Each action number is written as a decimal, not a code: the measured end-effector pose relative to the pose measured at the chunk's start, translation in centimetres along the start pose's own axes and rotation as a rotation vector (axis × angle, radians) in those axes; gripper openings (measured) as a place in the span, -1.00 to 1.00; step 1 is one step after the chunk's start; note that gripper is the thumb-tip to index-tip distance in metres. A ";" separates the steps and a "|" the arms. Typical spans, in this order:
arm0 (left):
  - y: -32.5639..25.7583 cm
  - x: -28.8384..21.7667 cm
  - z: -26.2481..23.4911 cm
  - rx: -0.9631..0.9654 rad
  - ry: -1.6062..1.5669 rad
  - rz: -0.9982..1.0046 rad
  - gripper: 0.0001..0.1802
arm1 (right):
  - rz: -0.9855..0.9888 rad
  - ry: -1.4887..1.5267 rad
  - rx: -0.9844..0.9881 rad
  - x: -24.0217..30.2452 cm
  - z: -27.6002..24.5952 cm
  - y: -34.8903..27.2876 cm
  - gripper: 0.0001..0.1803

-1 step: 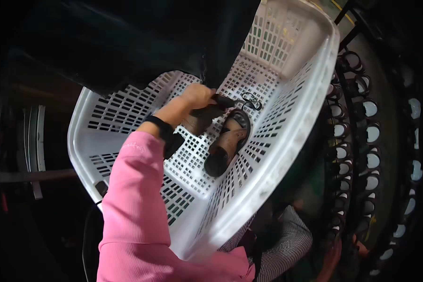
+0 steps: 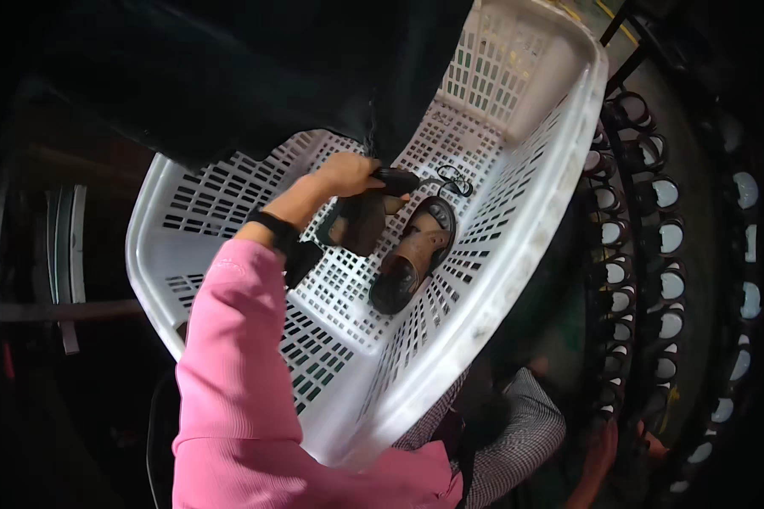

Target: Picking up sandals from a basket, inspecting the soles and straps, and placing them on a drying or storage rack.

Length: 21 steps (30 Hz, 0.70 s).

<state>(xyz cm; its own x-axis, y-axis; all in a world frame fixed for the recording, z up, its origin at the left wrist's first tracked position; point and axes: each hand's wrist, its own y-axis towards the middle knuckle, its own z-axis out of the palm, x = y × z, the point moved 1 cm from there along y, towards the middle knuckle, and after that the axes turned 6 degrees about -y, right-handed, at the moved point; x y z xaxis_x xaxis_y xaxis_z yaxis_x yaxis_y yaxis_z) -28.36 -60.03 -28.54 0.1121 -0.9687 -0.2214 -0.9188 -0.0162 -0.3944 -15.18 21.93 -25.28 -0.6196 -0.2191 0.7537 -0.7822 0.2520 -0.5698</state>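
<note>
My left hand [image 2: 345, 173], in a pink sleeve with a black wristband, reaches into a white slotted plastic basket [image 2: 492, 297]. Its fingers are closed on the dark end of a brown and black sandal [image 2: 363, 227], which hangs tilted over the basket floor. Part of that sandal is hidden behind the hand and wrist. Beside it, to the right, a second brown sandal [image 2: 418, 254] with a black sole lies against the basket wall. A thin black loop of cord [image 2: 455, 181] lies just beyond it. My right hand does not show.
A large dark sheet [image 2: 255, 76] covers the basket's far left part. Rows of shoes with pale insides [image 2: 669, 237] line the right. A checked sleeve [image 2: 522, 433] and a blurred hand [image 2: 600, 458] show at the lower right.
My left hand has shifted slightly left, and the sandal in it has turned, showing more of its dark end. The second sandal stays where it lay.
</note>
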 end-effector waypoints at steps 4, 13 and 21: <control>-11.2 -0.3 -5.7 -0.099 -1.019 -0.172 -0.51 | -0.230 0.119 0.224 7.8 12.7 -5.6 -0.57; -26.8 -9.5 -13.9 -0.342 -1.689 0.242 -0.62 | -0.888 -0.041 0.620 19.9 30.8 -25.2 -0.27; -31.3 -21.5 -9.6 -0.268 -1.792 0.333 -0.60 | -1.108 -0.285 0.267 18.6 25.8 -29.9 -0.38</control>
<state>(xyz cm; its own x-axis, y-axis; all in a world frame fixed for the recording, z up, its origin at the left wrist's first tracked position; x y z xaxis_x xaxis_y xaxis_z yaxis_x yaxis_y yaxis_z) -5.68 -41.07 -2.89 -0.0093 0.4516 -0.8922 -0.9929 -0.1100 -0.0453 -4.98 -14.00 -2.63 0.4427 -0.4060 0.7995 -0.8709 -0.4067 0.2758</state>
